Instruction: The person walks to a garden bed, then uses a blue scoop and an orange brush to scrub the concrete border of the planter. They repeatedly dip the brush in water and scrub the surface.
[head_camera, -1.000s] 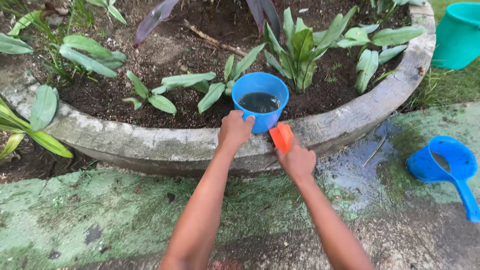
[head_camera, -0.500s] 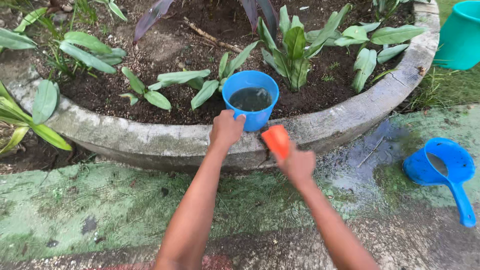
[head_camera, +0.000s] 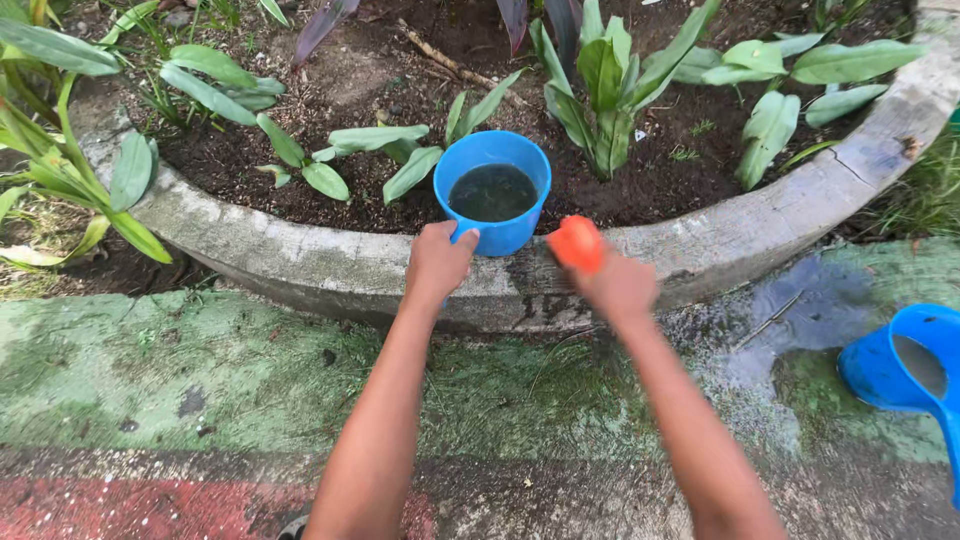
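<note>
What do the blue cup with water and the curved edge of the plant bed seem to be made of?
The blue cup looks like plastic: even bright colour, smooth thin rim with a slight sheen. The curved edge looks like cast concrete or cement: grey, rough, matt, with a crack and dark weathering stains. Neither can be confirmed by look alone.

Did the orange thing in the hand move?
Cannot tell for sure: the small orange object in the right hand sits slightly higher against the curved concrete planter rim, though the head camera shifted too.

Upright blue cup (head_camera: 493, 205) of dark water; blurred orange object (head_camera: 577, 243) just beside.
</note>
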